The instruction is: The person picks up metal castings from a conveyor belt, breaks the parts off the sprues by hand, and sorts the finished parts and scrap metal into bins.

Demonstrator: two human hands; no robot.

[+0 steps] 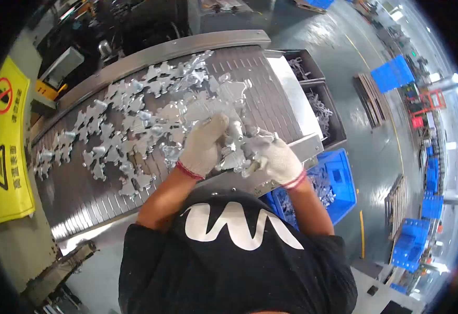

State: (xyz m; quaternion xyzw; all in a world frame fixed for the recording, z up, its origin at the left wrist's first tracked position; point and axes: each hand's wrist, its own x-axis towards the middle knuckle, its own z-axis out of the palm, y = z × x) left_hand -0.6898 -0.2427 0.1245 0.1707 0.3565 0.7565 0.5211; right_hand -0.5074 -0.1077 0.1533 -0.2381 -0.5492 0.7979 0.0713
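Both my hands wear white knit gloves with red cuffs, above the near right part of a slatted metal conveyor (276, 112). Curled fingers of my left hand (204, 146) grip the left side of a shiny metal casting (236, 131). My right hand (280, 161) is closed around the right side of the cast metal between the hands; whether this is one piece or two I cannot make out. More silvery castings (135, 118), flat and jagged with round knobs, lie in rows and heaps to the left and beyond my hands. The gloves hide some fingertips.
A blue crate (348, 180) with small metal parts stands beside the conveyor at the right, under my right forearm. Dark bins (326, 86) of metal pieces stand farther back. A raised metal rail (155, 52) bounds the far side; a yellow warning sign (6, 141) is at the left.
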